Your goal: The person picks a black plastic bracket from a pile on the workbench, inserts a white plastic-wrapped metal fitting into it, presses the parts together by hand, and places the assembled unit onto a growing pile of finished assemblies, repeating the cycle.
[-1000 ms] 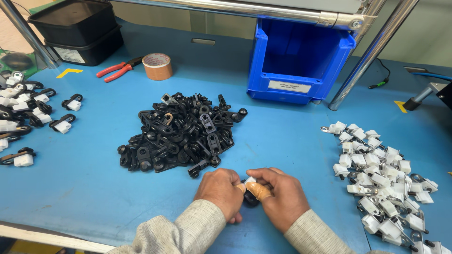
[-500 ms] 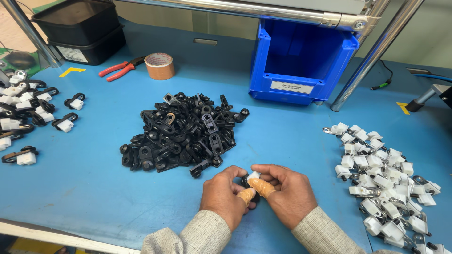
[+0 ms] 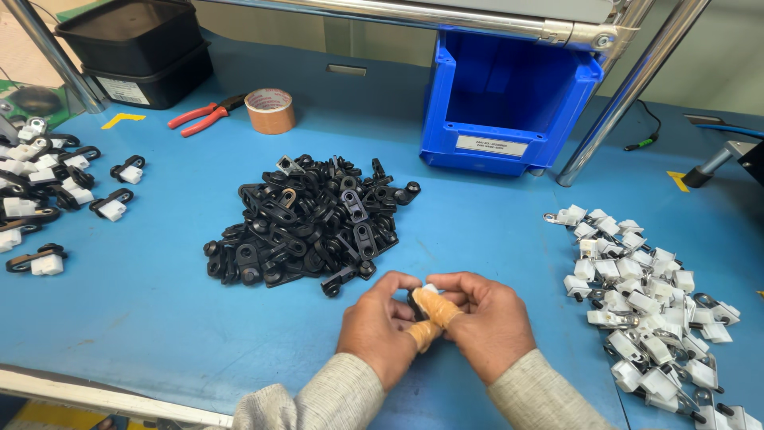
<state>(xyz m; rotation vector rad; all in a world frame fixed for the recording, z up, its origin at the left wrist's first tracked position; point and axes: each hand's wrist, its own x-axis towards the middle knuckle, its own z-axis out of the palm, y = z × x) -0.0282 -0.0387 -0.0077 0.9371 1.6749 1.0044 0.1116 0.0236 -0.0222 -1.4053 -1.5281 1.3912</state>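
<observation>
**Both hands closed on one small black-and-white part, low centre of frame**

Low in the middle of the frame: left hand and right hand pressed together over the blue bench top, fingers curled in. Pinched between them, a small black plastic clip with a white plastic piece, mostly hidden; only a dark edge and a white corner showing. Tan tape wrapped round two fingertips at the meeting point. Grey knit sleeves at the bottom edge.

Just above the hands, centre frame: heap of loose black plastic clips, nearest pieces close to the left hand's knuckles but not touching.

Right side, from mid-height down to the lower right corner: pile of small white plastic blocks with metal tabs, near the right hand, apart from it.

Left edge: scattered joined pieces, black clip with white block, well apart from the hands.

Upper centre: open-fronted blue plastic bin with a white label strip, standing beside a slanted metal frame post. Upper left: stacked black plastic trays; to their right, red-handled pliers lying flat just beside a roll of brown tape.
</observation>
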